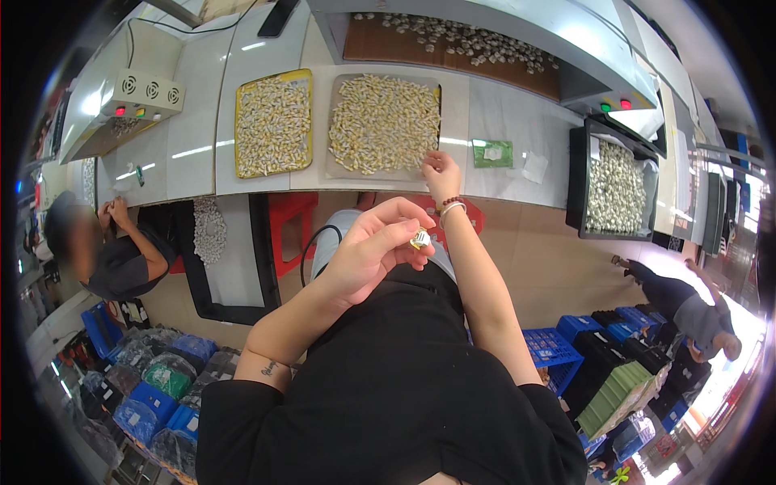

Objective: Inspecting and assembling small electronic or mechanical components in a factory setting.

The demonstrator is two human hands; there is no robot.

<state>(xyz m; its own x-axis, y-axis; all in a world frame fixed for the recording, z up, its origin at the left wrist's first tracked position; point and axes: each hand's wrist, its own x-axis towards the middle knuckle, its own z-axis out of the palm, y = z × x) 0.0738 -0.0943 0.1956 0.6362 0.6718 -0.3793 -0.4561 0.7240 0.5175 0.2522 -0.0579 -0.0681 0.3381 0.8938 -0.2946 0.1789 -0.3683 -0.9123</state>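
Note:
My left hand (376,246) is raised in front of my torso. Its thumb and fingers pinch a small white-and-gold piece (420,239), too small to tell its kind. Over the table's front edge, my right hand (441,174) reaches to the near right corner of a tray (333,164). Its fingers are curled together, and anything between them is hidden. Many small gold-and-silver pieces (384,121) cover that tray. Left of it stands a yellow tray (310,97) full of similar pieces (273,125).
A green packet (493,153) lies right of the trays, beside a white slip (534,167). Further right is a black bin (575,182) of silvery pieces. A grey machine (485,24) spans the back. At left, another person (121,242) sits near a fan-vented machine (152,90).

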